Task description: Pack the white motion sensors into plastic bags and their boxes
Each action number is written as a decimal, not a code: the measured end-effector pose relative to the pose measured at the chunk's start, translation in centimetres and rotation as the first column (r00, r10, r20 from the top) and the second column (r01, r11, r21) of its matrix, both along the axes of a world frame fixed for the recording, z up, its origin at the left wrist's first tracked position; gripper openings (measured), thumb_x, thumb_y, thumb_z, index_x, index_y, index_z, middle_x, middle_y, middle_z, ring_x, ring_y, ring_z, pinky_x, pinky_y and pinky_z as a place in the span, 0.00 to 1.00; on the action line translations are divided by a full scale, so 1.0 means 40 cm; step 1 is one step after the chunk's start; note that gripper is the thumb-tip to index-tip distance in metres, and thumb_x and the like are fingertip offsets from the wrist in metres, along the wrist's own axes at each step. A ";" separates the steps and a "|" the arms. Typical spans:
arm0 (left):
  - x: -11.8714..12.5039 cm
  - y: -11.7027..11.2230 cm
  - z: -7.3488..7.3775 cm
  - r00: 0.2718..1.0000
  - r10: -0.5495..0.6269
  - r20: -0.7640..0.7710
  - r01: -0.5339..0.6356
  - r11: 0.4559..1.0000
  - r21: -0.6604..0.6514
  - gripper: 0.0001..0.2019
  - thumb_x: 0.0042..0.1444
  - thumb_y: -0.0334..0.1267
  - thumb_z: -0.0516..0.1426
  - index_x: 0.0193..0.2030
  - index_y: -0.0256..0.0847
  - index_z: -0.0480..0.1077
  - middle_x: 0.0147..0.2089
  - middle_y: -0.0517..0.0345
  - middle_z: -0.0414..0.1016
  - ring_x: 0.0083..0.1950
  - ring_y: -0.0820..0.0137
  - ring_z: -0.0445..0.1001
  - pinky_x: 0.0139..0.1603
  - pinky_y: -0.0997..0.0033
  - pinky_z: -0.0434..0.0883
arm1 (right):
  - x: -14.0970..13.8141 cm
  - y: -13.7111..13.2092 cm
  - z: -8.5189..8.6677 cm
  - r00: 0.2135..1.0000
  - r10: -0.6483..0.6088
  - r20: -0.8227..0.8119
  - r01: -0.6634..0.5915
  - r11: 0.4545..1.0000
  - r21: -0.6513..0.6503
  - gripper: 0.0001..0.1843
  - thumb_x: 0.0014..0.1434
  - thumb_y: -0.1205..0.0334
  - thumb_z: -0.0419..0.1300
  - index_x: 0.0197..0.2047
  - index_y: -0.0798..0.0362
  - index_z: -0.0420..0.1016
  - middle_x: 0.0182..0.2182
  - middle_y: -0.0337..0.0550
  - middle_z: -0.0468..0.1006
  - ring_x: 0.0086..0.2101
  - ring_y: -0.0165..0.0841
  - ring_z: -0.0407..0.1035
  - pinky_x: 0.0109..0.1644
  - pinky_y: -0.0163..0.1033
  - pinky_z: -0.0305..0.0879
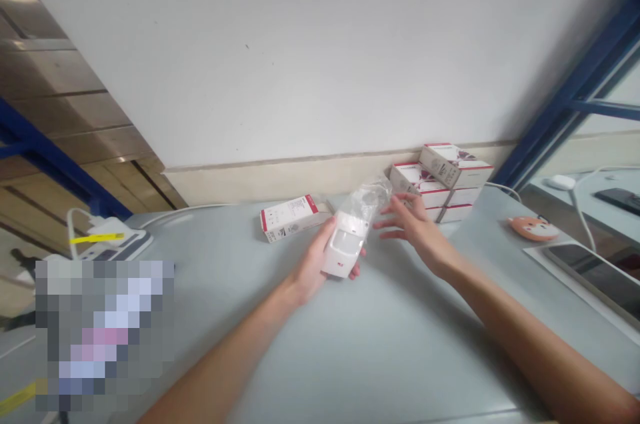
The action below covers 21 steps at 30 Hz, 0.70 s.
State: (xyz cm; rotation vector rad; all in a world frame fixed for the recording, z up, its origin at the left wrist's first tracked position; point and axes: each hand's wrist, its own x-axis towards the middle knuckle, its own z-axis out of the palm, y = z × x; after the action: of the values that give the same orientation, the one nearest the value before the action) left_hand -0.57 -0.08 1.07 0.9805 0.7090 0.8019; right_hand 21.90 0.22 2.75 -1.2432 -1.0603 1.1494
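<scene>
White sensor housing (345,247) in the left hand (313,271): smooth moulded plastic with a slight sheen, and a crinkly clear film bag (369,196) on its 12 o'clock end, glossy, catching light. The single carton (290,217) at 10 o'clock from it and the carton stack (443,181) at 2 o'clock look like printed white card, satin finish, red trim. Table top (380,344) reads smooth matt grey laminate; blue frame (575,87) at 2 o'clock looks like painted metal; tablet screen (595,274) at 4 o'clock is glossy, glass-like.
</scene>
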 end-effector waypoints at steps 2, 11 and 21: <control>-0.001 -0.001 -0.001 1.000 0.012 -0.003 -0.012 1.000 -0.004 0.32 0.68 0.66 0.51 0.52 0.35 0.76 0.42 0.45 0.84 0.30 0.65 0.81 0.34 0.66 0.76 | -0.016 -0.015 -0.001 0.988 0.139 0.065 -0.133 0.987 -0.090 0.29 0.66 0.33 0.62 0.55 0.46 0.62 0.48 0.46 0.78 0.40 0.39 0.80 0.43 0.46 0.79; 0.001 0.001 -0.017 0.994 0.085 0.067 -0.087 0.996 0.028 0.21 0.66 0.52 0.55 0.57 0.40 0.71 0.44 0.49 0.84 0.38 0.59 0.83 0.42 0.60 0.78 | -0.032 -0.034 -0.002 0.882 0.447 0.152 -0.454 0.891 0.012 0.25 0.67 0.35 0.62 0.49 0.50 0.76 0.48 0.47 0.80 0.45 0.40 0.76 0.53 0.48 0.73; -0.018 0.022 -0.035 0.977 0.185 -0.107 -0.117 0.881 0.458 0.21 0.68 0.41 0.59 0.65 0.45 0.73 0.68 0.51 0.75 0.70 0.52 0.69 0.71 0.55 0.62 | -0.016 -0.013 -0.027 0.936 0.296 0.190 -0.333 0.919 0.210 0.22 0.67 0.42 0.66 0.55 0.48 0.73 0.50 0.47 0.82 0.47 0.41 0.78 0.51 0.46 0.73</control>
State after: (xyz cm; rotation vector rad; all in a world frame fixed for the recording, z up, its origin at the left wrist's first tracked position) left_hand -1.27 0.80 -0.34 1.4287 0.7500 1.0679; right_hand 21.25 -0.30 1.69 -1.0050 -1.5134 1.1358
